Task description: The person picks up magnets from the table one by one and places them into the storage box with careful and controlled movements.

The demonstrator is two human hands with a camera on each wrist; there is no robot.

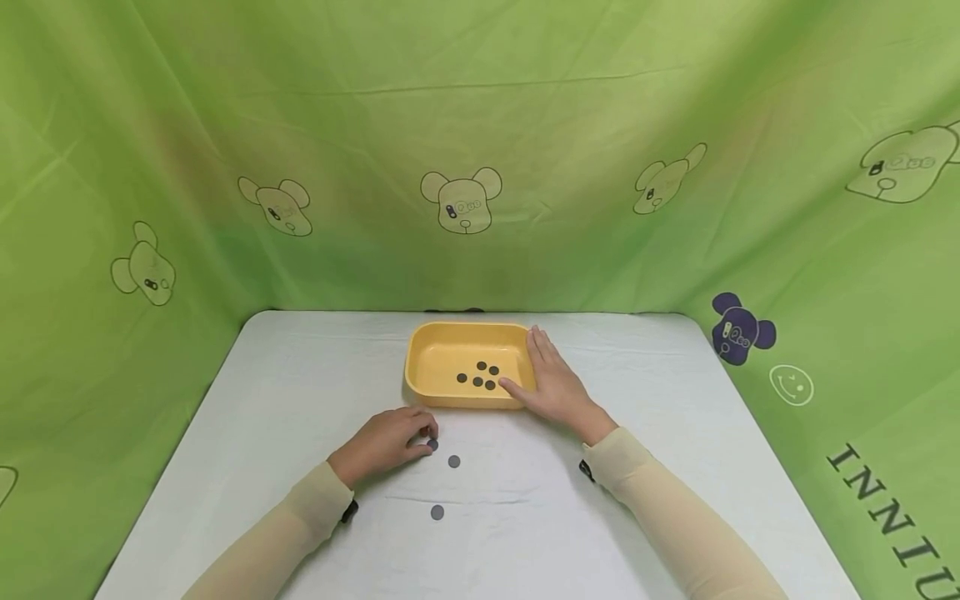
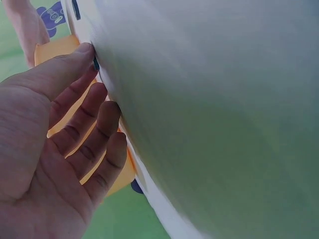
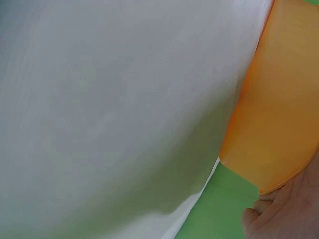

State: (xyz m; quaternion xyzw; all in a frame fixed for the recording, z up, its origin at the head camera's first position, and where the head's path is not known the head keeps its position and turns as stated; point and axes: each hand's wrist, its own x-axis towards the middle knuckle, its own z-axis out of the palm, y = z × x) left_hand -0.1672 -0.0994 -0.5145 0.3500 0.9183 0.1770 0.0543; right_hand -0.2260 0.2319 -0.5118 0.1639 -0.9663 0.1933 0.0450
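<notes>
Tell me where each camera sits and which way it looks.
Head: on the person's head, facing forward and down at the tray; left grip, right grip, sleeves show.
Left wrist: worn there, facing the left grip pinching a disc; part of right arm shows.
Right wrist: worn there, facing table and tray; part of right grip shows.
Head and left wrist share the disc.
</notes>
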